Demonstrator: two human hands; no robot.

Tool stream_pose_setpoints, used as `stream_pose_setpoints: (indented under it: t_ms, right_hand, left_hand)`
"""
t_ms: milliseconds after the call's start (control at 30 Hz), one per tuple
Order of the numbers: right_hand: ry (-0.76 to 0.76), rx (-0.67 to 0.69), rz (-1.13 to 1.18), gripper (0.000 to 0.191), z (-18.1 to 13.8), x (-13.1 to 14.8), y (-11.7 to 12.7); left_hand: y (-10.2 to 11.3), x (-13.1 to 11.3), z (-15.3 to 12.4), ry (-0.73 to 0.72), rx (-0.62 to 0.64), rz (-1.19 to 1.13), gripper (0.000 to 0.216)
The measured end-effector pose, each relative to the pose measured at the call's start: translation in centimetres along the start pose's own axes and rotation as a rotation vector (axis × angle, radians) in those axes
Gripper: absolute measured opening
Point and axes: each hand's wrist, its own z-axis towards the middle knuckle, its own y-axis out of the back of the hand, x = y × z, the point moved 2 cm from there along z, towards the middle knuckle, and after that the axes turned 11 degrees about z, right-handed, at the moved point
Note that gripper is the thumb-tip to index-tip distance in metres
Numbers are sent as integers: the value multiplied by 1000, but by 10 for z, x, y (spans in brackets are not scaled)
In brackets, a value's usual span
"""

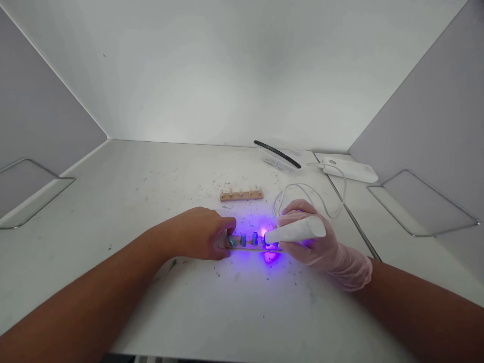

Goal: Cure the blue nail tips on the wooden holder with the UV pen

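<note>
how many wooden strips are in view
2: one strip held by the left hand, with the white lamp shining on it; the other strip lies farther back on the table.

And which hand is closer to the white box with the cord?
Right. The right hand, holding the white light, is in front of the white box, slightly left. The left hand is farther left, gripping the tan strip.
</note>
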Motion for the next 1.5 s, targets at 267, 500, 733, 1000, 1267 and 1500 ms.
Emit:
stream_pose_setpoints:
  t_ms: [267, 500, 733, 1000, 1267, 1500]
  right_hand:
    - [-2, -46, -33, 15, 3, 4, 0]
    - [12, -12, 4, 20, 2, 0, -1]
    - [24, 4, 8, 23, 0, -2, -2]
    - [53, -48, -7, 31, 1, 0, -3]
    - [-1, 16, -26, 21, -2, 0, -2]
    - [32, -55, 8, 30, -2, -3, -4]
  left_hand:
    - [0, -1, 1, -19, -1, -23, 14]
    - [1, -1, 1, -18, -1, -40, 14]
    - [-1, 1, -1, -37, -26, -46, 18]
    - [-2, 1, 0, -32, -26, -36, 15]
    - [-2, 1, 1, -18, -19, -37, 17]
    - [-1, -1, 1, -8, -10, -39, 18]
